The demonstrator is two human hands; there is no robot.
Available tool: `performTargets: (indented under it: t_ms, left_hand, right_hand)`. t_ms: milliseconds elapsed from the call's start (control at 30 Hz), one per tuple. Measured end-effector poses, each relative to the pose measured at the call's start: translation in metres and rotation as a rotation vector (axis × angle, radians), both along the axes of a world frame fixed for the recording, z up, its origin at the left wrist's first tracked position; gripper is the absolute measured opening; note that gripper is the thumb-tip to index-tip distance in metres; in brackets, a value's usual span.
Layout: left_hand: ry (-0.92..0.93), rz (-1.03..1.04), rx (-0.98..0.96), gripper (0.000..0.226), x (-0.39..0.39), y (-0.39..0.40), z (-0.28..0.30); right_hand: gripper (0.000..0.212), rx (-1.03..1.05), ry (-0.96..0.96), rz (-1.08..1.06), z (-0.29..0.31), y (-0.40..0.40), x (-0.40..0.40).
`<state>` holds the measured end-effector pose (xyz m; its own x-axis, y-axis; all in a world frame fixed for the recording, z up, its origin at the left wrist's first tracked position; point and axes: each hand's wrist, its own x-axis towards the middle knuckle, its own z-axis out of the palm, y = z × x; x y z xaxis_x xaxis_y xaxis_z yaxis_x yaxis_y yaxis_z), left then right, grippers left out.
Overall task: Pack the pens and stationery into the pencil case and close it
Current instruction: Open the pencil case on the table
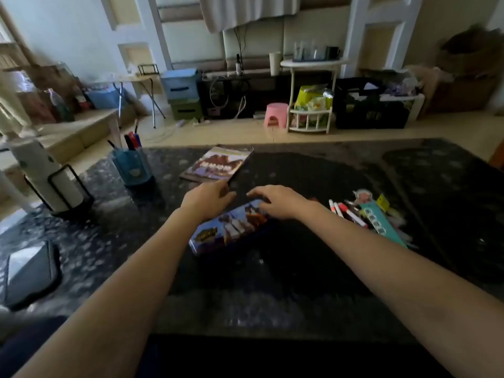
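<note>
A flat pencil case (227, 231) with a blue and purple printed lid lies shut and slanted at the table's middle. My right hand (278, 201) lies over its far right end, loosely bent fingers touching the lid. My left hand (210, 200) hovers at the case's far left edge with curled fingers; blur hides whether it grips anything. To the right lies a loose pile of pens and markers (345, 211), with a teal ruler-like card (381, 225) and small stickers beside it.
A printed notebook (218, 165) lies just beyond my hands. A blue pen holder (132, 167) with pens stands at the far left, next to a paper towel stand (47, 181). A dark flat device (30, 271) lies near the left edge of the dark marble table (300, 282).
</note>
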<state>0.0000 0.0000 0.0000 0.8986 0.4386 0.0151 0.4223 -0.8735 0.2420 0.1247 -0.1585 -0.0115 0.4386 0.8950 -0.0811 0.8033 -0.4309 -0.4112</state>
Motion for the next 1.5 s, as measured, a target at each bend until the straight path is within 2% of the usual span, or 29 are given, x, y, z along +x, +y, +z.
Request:
performTargets:
  t_ms: [33, 100, 200, 267, 467, 633, 800, 1067, 1233, 1300, 1367, 1433, 1500]
  left_hand:
    - [0.03, 0.01, -0.066, 0.041, -0.007, -0.003, -0.007]
    - [0.102, -0.009, -0.072, 0.053, -0.021, -0.008, -0.025]
    - [0.21, -0.008, -0.024, 0.079, -0.04, -0.017, -0.047]
    - [0.233, 0.01, 0.004, 0.087, -0.043, -0.013, -0.053]
    - [0.203, -0.016, 0.011, 0.082, -0.046, -0.013, -0.056]
    - [0.198, -0.119, -0.001, 0.082, -0.049, -0.017, -0.056]
    - [0.185, -0.216, 0.012, 0.083, -0.046, -0.025, -0.06]
    - [0.178, -0.225, -0.082, 0.091, -0.041, -0.024, -0.046]
    - [-0.146, -0.199, -0.248, 0.055, -0.038, -0.005, -0.019]
    - [-0.173, -0.143, -0.279, 0.044, -0.04, 0.011, -0.012]
    - [-0.184, -0.085, -0.247, 0.041, -0.043, 0.029, -0.011]
    - [-0.234, 0.001, -0.248, 0.041, -0.044, 0.041, -0.013]
    - [-0.279, 0.103, -0.293, 0.043, -0.039, 0.044, -0.017]
  right_hand:
    - [0.042, -0.017, 0.018, 0.001, -0.007, -0.002, -0.005]
    - [0.048, -0.087, -0.041, 0.036, -0.019, -0.005, -0.013]
    - [0.068, -0.152, -0.158, 0.088, -0.036, -0.014, -0.018]
    - [0.076, -0.129, -0.236, 0.075, -0.04, -0.019, -0.019]
    - [0.056, -0.007, -0.412, 0.03, -0.052, -0.015, -0.033]
    - [0.053, -0.035, -0.616, 0.111, -0.058, -0.036, -0.037]
    - [0.048, 0.053, -0.758, 0.162, -0.063, -0.061, -0.036]
    - [0.042, 0.059, -0.698, 0.076, -0.041, -0.058, -0.038]
    - [0.032, 0.222, -0.471, -0.045, -0.018, -0.045, -0.027]
    - [0.035, 0.349, -0.414, -0.066, -0.015, -0.045, -0.023]
    - [0.035, 0.436, -0.448, -0.04, -0.018, -0.051, -0.025]
    - [0.035, 0.405, -0.465, 0.021, -0.025, -0.061, -0.03]
    - [0.037, 0.275, -0.422, 0.08, -0.035, -0.069, -0.036]
